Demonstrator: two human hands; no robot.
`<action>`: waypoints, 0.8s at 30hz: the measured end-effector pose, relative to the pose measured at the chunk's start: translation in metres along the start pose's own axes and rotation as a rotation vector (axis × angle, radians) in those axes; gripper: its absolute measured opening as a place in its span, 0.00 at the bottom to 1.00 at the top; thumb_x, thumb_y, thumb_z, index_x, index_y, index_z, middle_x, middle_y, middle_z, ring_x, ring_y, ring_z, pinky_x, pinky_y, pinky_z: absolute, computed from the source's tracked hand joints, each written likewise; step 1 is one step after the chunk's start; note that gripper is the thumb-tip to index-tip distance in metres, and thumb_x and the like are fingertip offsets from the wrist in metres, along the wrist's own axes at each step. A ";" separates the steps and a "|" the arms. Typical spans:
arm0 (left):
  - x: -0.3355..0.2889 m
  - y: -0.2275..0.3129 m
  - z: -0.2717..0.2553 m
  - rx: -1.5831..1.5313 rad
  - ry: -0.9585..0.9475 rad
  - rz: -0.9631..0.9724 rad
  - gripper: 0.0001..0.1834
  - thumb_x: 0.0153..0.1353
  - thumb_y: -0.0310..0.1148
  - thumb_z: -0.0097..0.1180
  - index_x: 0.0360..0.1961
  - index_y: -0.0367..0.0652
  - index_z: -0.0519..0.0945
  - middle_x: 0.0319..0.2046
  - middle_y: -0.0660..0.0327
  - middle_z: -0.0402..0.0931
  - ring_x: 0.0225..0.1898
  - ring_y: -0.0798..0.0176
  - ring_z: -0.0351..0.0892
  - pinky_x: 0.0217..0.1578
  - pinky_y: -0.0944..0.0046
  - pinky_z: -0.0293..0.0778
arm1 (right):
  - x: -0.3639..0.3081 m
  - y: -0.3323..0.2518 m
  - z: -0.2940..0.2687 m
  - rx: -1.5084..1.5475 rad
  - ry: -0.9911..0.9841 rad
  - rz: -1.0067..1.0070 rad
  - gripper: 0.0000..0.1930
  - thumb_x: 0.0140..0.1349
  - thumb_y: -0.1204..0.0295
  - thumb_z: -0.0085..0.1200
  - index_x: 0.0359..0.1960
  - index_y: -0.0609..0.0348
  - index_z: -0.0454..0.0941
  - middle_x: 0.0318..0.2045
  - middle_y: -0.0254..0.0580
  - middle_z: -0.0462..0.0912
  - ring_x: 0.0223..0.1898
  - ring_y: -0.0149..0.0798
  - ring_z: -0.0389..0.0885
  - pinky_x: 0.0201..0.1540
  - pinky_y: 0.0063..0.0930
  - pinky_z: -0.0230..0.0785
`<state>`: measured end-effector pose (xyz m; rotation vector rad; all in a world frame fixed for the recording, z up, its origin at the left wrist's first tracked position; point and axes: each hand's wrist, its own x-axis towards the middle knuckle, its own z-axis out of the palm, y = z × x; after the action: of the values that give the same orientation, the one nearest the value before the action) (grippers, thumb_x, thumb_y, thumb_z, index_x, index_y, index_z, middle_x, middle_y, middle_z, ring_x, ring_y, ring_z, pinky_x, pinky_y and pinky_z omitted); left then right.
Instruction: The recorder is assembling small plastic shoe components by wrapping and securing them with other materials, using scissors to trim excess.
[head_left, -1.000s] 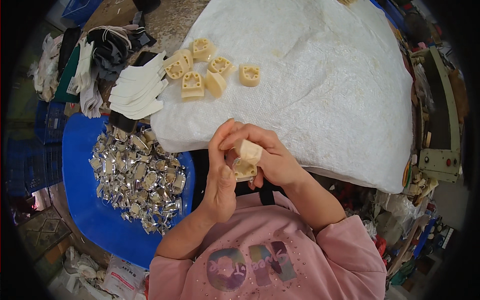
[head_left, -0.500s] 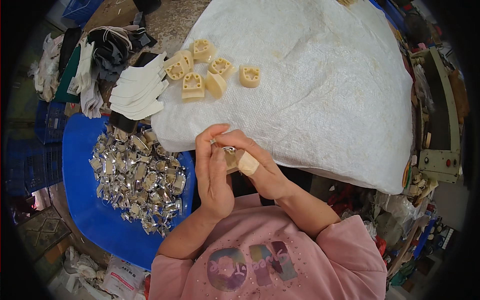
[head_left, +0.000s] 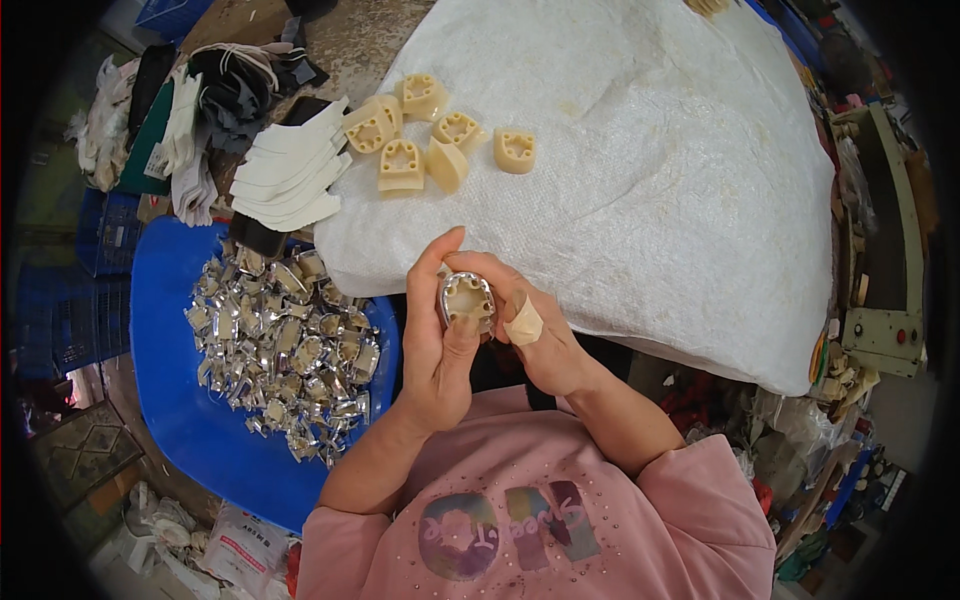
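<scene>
Between my hands is a cream plastic piece with a shiny silver rim, which looks like a shoe heel (head_left: 466, 296); its hollow, holed face is turned up. My left hand (head_left: 437, 365) is closed on its left side, thumb pressed over the near edge. My right hand (head_left: 550, 345) grips the right side, fingers curled round the far edge. A tan wrap (head_left: 523, 320) covers the right thumb. Beyond my hands, several bare cream heels (head_left: 401, 165) lie on a white woven sack (head_left: 640, 230), one of them (head_left: 514, 151) a little apart.
To the left, a blue tub (head_left: 170, 400) holds a heap of silver-rimmed cream heels (head_left: 285, 350). Behind it lie fanned white sheets (head_left: 290, 170) partly over a dark phone-like object (head_left: 257, 236), with gloves (head_left: 180, 120) beside them. A pale green machine frame (head_left: 880, 340) stands at the right.
The heel in my hands has been tipped so its open face and silver rim show. My left thumb has come down onto its near edge. The whole view has shifted slightly.
</scene>
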<state>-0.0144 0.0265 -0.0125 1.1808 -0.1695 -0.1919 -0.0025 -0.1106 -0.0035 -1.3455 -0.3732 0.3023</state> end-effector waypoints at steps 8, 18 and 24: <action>0.006 0.005 0.003 -0.530 0.029 -0.144 0.42 0.62 0.65 0.35 0.69 0.50 0.47 0.51 0.58 0.68 0.49 0.61 0.71 0.47 0.59 0.72 | 0.004 -0.006 -0.001 -0.026 0.016 0.073 0.27 0.70 0.54 0.33 0.63 0.62 0.59 0.37 0.41 0.67 0.40 0.36 0.68 0.46 0.27 0.62; 0.007 0.017 -0.005 -0.151 -0.036 -0.149 0.49 0.57 0.72 0.30 0.69 0.48 0.42 0.44 0.54 0.70 0.33 0.64 0.72 0.32 0.66 0.70 | 0.012 -0.017 -0.015 -0.459 0.219 -0.201 0.17 0.64 0.63 0.49 0.48 0.63 0.71 0.26 0.41 0.70 0.25 0.37 0.73 0.27 0.29 0.66; 0.004 0.010 0.000 0.791 -0.048 0.378 0.50 0.62 0.64 0.34 0.64 0.24 0.45 0.38 0.44 0.72 0.35 0.50 0.78 0.37 0.60 0.73 | 0.013 -0.033 -0.012 -0.679 0.053 0.090 0.14 0.58 0.64 0.55 0.37 0.63 0.73 0.27 0.44 0.75 0.25 0.41 0.76 0.28 0.30 0.68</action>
<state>-0.0102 0.0293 -0.0036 1.8982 -0.5394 0.2052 0.0146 -0.1218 0.0274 -2.0362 -0.3876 0.2193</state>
